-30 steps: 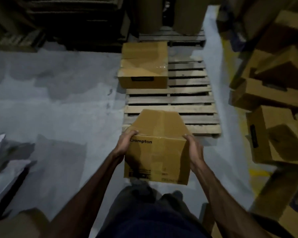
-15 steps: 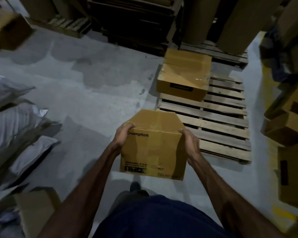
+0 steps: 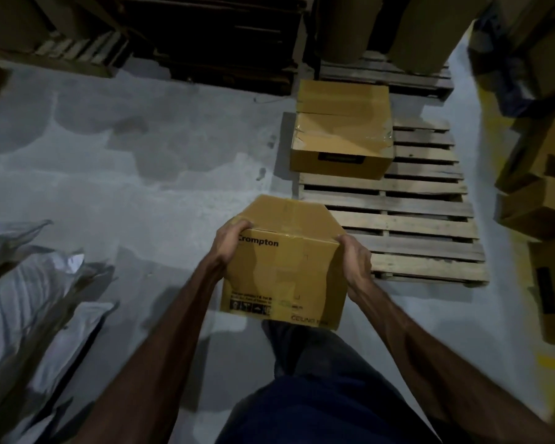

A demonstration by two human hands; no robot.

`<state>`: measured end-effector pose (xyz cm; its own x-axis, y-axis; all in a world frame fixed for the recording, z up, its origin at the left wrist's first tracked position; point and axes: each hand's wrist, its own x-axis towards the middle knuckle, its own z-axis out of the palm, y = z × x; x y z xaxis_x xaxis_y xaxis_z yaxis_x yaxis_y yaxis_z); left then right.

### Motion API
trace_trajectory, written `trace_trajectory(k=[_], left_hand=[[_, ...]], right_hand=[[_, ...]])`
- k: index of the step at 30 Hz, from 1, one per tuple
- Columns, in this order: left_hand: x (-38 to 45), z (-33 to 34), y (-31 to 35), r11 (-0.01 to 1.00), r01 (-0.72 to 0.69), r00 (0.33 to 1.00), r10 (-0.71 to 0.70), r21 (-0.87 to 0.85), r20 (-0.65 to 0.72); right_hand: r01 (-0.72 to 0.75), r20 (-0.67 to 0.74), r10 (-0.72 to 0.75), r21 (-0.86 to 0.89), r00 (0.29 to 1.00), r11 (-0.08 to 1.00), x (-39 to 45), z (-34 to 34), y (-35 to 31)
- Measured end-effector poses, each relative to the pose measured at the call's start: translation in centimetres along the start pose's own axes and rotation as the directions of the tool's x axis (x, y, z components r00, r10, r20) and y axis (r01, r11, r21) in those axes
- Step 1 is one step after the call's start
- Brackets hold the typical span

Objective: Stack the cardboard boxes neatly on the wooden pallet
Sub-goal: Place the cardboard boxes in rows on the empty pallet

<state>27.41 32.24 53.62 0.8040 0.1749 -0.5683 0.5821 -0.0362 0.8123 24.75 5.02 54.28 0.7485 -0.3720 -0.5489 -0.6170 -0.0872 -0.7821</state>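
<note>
Head view: the left hand and right hand grasp opposite sides of the carried box, fingers curled over its top edges. The box is held in the air above the floor, near the pallet. A second box rests on the pallet's far left corner. More boxes lie to the right.
</note>
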Motion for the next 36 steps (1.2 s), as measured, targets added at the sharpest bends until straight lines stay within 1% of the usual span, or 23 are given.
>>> trace_trajectory(k=[4, 7, 10, 12, 14, 16, 19, 23, 25, 26, 29, 31, 33, 36], left_hand=[[6.4, -0.3, 3.3, 0.996, 0.001, 0.998, -0.007, 0.094, 0.065], [10.9, 0.1, 6.4, 0.982, 0.018, 0.993, -0.040, 0.190, 0.110], [14.9, 0.5, 9.4, 0.956, 0.000, 0.981, -0.056, 0.294, 0.183], [17.5, 1.1, 11.6, 0.947, -0.017, 0.968, -0.065, 0.320, 0.243], [20.0, 2.0, 13.4, 0.923, -0.029, 0.953, -0.090, 0.383, 0.289], [22.0, 3.4, 15.0, 0.908, -0.068, 0.932, -0.090, 0.413, 0.351], [25.4, 5.6, 17.2, 0.890, -0.103, 0.897, -0.110, 0.444, 0.428], [31.3, 9.1, 19.6, 0.833, -0.172, 0.818, -0.177, 0.526, 0.548], [34.8, 10.8, 20.6, 0.805, -0.188, 0.760, -0.244, 0.563, 0.603], [36.7, 11.5, 21.1, 0.793, -0.198, 0.720, -0.281, 0.576, 0.634], [42.4, 13.9, 22.5, 0.746, -0.195, 0.621, -0.408, 0.636, 0.669], [45.9, 15.6, 22.6, 0.726, -0.193, 0.589, -0.452, 0.660, 0.670], [48.7, 17.2, 22.6, 0.730, -0.207, 0.562, -0.456, 0.651, 0.690], [52.4, 19.4, 21.7, 0.724, -0.258, 0.490, -0.472, 0.640, 0.733]], right_hand=[[-0.045, -0.071, 0.048, 0.046, 0.996, 0.998, 3.8, 3.7, -1.2], [-0.114, -0.138, 0.131, 0.126, 0.982, 0.985, 6.0, 6.3, -2.2], [-0.162, -0.189, 0.195, 0.176, 0.963, 0.971, 7.5, 8.1, -3.5], [-0.170, -0.206, 0.217, 0.225, 0.954, 0.960, 8.4, 8.8, -4.5], [-0.186, -0.244, 0.248, 0.252, 0.937, 0.950, 9.6, 9.1, -5.4], [-0.191, -0.275, 0.275, 0.296, 0.921, 0.936, 10.6, 9.2, -6.5], [-0.214, -0.342, 0.343, 0.363, 0.875, 0.907, 12.3, 9.6, -7.9], [-0.216, -0.435, 0.445, 0.481, 0.783, 0.850, 15.7, 11.2, -8.7], [-0.211, -0.478, 0.477, 0.508, 0.738, 0.835, 17.5, 12.4, -9.2], [-0.210, -0.495, 0.499, 0.528, 0.712, 0.823, 18.6, 13.3, -9.5], [-0.194, -0.516, 0.570, 0.610, 0.640, 0.769, 21.4, 15.9, -10.5], [-0.163, -0.529, 0.605, 0.658, 0.595, 0.735, 23.2, 17.3, -11.1], [-0.139, -0.516, 0.635, 0.703, 0.575, 0.697, 25.1, 18.6, -11.0], [-0.112, -0.504, 0.671, 0.749, 0.543, 0.653, 27.9, 21.2, -9.0]])
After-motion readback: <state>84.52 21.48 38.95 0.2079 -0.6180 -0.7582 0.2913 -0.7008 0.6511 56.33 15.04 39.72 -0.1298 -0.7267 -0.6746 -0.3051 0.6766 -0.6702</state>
